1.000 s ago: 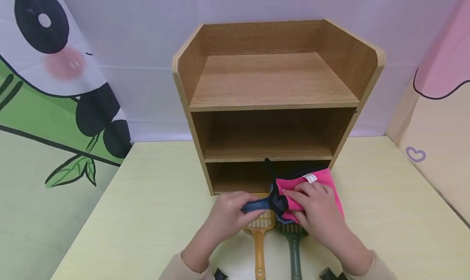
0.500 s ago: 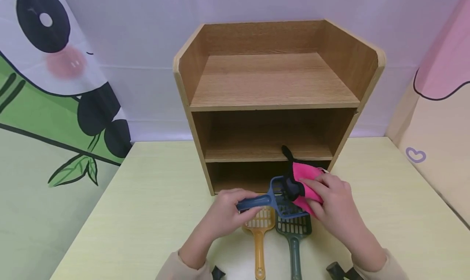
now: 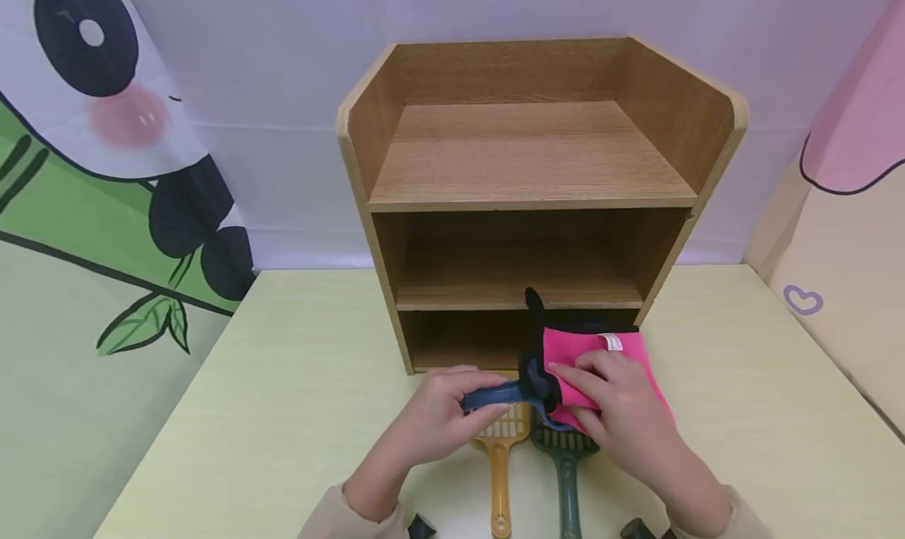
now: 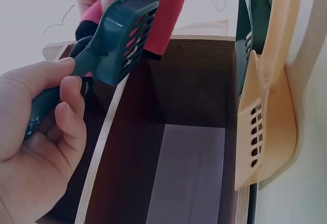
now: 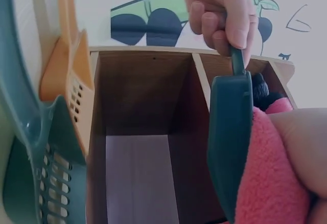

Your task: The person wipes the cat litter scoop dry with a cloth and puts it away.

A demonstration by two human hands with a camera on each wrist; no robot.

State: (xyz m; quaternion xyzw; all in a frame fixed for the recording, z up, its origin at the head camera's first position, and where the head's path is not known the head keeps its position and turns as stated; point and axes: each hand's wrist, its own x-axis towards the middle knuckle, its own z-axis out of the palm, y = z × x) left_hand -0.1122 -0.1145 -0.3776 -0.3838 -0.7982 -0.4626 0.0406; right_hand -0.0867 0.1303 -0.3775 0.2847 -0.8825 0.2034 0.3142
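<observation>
My left hand (image 3: 445, 413) grips the handle of a blue slotted litter scoop (image 3: 491, 395), held over the table with its head to the right. In the left wrist view, the slots of the scoop (image 4: 125, 40) show with pink behind them. My right hand (image 3: 622, 409) holds a pink cloth (image 3: 566, 346) with black edging and a white label against the scoop's head, hiding most of it in the head view. Below lie a yellow-orange slotted scoop (image 3: 499, 476) and a dark green slotted scoop (image 3: 568, 476), side by side, handles toward me.
A wooden shelf unit (image 3: 530, 146) with an open top and two compartments stands behind the hands on the pale table (image 3: 283, 413). Printed fabric (image 3: 297, 115) hangs behind it. Black pieces (image 3: 422, 526) show near my wrists.
The cloth swung away, folded in my right hand, baring part of the blue scoop's head, then came back to spread over it. My left hand has stayed almost still.
</observation>
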